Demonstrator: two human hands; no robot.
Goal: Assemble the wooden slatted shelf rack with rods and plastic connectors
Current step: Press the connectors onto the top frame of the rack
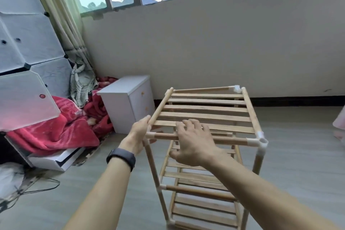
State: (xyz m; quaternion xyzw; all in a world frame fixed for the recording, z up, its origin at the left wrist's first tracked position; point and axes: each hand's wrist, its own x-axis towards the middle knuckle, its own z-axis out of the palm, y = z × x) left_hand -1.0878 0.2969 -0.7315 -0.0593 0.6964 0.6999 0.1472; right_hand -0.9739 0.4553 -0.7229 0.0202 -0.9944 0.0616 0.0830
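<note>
Off to the left of the grip there's just a red blanket (56, 129) and a white nightstand (128, 102), nothing rack-related. The rack (205, 110) itself stands upright on the floor and looks nearly done: the top tier of slats is on, and at least two more slatted tiers show below it, all joined by rods and white connectors. The left hand (139, 132) is wrapped round the near-left corner of the top tier, thumb lying along the side rod. Just right of it, the right hand (192, 144) is spread flat over the front rod (224, 139) and the nearest slat, not holding anything; can't tell how hard it's pressing. Further right, the corner connector (261, 141) has an empty socket facing up, so I'd guess what's left is seating this tier firmly, maybe caps or another level.
</note>
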